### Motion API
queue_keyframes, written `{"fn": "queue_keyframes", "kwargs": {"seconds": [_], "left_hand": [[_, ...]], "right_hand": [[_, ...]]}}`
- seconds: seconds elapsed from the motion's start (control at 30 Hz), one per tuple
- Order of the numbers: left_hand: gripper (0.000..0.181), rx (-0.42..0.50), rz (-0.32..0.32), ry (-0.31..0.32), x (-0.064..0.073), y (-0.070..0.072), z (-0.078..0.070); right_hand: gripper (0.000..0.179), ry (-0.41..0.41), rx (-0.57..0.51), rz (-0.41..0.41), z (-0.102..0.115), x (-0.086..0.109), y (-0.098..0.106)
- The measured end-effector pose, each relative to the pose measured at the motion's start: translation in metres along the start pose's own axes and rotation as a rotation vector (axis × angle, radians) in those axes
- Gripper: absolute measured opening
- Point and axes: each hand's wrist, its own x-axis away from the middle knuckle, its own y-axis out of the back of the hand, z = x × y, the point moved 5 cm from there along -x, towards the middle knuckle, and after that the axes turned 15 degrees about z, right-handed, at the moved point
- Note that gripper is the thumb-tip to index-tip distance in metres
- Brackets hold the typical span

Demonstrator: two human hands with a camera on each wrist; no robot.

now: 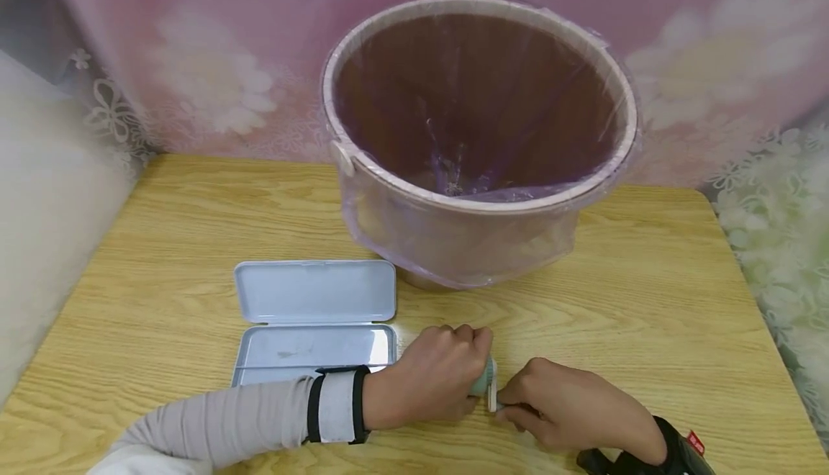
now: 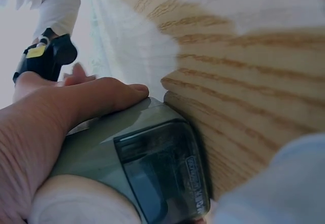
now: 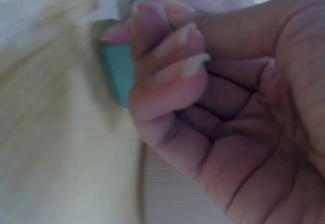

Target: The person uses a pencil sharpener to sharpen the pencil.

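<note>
My left hand (image 1: pixel 430 374) grips a grey-green pencil sharpener (image 2: pixel 109 148) with a dark see-through shavings drawer (image 2: pixel 162 168), low over the table. In the head view that hand covers most of the sharpener. From its right end a narrow cream crank handle (image 1: pixel 493 392) sticks out. At the crank's lower end my right hand (image 1: pixel 570 406) pinches a small knob, mostly hidden by the fingers. The right wrist view shows curled fingers (image 3: pixel 172 92) close to the green sharpener body (image 3: pixel 118 71). Left of the hands lies an open light-blue pencil case (image 1: pixel 317 291), partly behind the left wrist.
A large round bin (image 1: pixel 453 237) lined with a thin purple-tinted plastic bag stands at the back of the wooden table (image 1: pixel 648 302). A pink flowered cloth (image 1: pixel 214 50) hangs behind it. Each wrist wears a dark strap.
</note>
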Motion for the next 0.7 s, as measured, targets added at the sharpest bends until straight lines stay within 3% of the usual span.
{"fn": "queue_keyframes", "kwargs": {"seconds": [0.2,0.33,0.5,0.7], "left_hand": [[0.042,-0.026,0.000,-0.009,0.000,0.001,0.001],[0.039,-0.048,-0.009,-0.008,0.000,0.001,0.002],[0.044,-0.019,-0.010,-0.017,0.000,-0.001,0.000],[0.048,-0.031,0.005,-0.019,0.001,-0.002,0.000]], "right_hand": [[0.023,0.030,0.081,-0.108,0.014,0.011,0.028],[0.015,0.002,0.170,-0.190,0.006,0.009,0.052],[0.016,-0.001,0.123,-0.144,-0.023,0.002,0.063],[0.019,0.003,0.004,-0.079,-0.051,-0.011,0.043]]}}
